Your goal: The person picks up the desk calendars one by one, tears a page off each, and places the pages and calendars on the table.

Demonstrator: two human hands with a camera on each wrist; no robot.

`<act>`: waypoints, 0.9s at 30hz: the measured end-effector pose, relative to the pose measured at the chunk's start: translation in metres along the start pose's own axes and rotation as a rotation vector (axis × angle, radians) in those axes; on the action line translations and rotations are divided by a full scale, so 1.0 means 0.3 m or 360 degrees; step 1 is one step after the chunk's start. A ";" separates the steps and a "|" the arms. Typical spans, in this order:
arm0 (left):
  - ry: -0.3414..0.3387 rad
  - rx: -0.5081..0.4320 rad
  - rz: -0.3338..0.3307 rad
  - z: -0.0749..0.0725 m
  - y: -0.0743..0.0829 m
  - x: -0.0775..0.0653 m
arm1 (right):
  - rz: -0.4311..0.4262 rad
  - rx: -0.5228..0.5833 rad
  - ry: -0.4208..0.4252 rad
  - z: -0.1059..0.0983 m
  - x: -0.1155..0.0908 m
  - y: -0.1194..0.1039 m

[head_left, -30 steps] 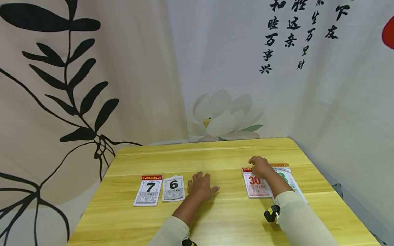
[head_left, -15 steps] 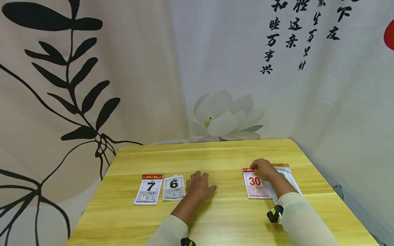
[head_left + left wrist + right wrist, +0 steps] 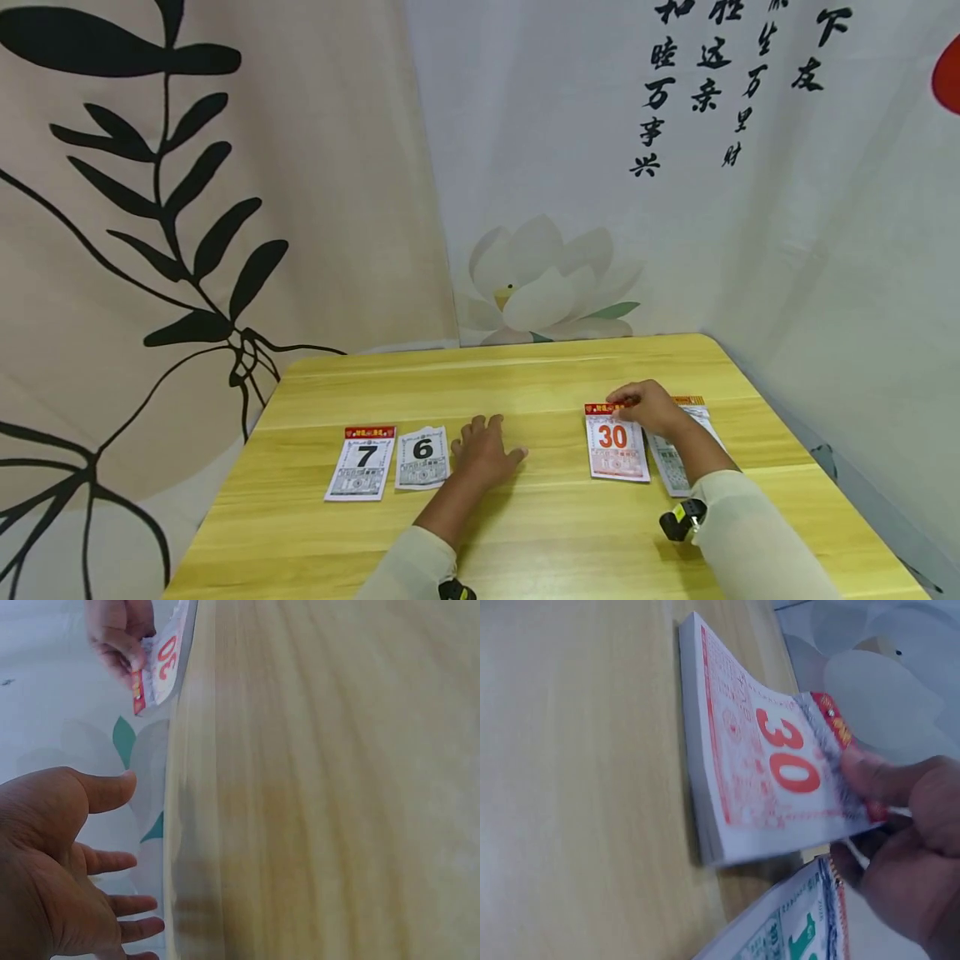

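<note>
My right hand [image 3: 651,407] pinches the red top strip of a thick tear-off calendar [image 3: 617,450] printed with a red 30. In the right wrist view the thumb lies over the strip of this calendar [image 3: 769,761], and its top end is tilted up off the table. A second tear-off calendar [image 3: 784,922], with green print, lies beside it, partly hidden under my right wrist in the head view. My left hand [image 3: 486,454] holds nothing, its fingers spread, right of a small stack of calendar sheets [image 3: 422,460] showing a black 6.
On the left of the yellow wooden table [image 3: 525,533] lies another tear-off calendar [image 3: 362,465] with a red strip and a black 7. Beyond the table's far edge hangs a printed curtain [image 3: 555,167] with a lotus and characters.
My right hand has taken hold of the calendar with the red 30 and shifted it slightly left, opening a gap to the green-printed one. My left hand has barely moved.
</note>
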State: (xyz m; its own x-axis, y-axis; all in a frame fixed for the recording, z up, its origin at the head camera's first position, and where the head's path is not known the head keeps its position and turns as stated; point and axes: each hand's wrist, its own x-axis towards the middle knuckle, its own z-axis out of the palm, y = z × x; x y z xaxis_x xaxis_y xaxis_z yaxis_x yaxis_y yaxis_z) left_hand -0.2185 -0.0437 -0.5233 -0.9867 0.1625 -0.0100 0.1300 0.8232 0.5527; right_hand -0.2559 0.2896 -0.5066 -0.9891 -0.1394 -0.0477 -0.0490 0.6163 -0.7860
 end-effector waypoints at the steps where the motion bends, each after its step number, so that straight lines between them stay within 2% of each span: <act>1: 0.0005 -0.0008 0.0001 -0.001 0.000 0.000 | 0.0025 0.0070 0.0016 -0.001 0.001 0.002; 9: 0.0045 -0.0066 -0.0010 -0.003 -0.006 0.006 | 0.0106 0.0610 0.0064 0.022 0.008 0.014; 13: 0.0106 -0.0235 0.0045 -0.005 -0.001 0.010 | 0.0050 0.0794 0.0032 0.052 0.015 0.003; 18: 0.0151 -0.0499 0.0162 -0.004 0.008 0.015 | -0.0020 0.0838 0.0016 0.093 0.021 -0.029; 22: 0.0155 -0.0663 0.0208 -0.005 0.011 0.019 | -0.0036 0.0836 0.0017 0.131 0.026 -0.068; 27: 0.0157 -0.0759 0.0275 0.003 0.012 0.026 | -0.0104 0.0845 -0.0017 0.177 0.030 -0.115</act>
State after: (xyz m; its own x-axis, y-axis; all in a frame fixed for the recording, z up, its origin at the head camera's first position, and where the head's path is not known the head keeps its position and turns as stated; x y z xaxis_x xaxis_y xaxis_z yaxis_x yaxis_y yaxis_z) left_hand -0.2257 -0.0389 -0.5222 -0.9623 0.2034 0.1808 0.2554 0.4454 0.8581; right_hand -0.2557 0.2260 -0.5125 -0.9847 -0.1741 0.0077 -0.0306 0.1292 -0.9911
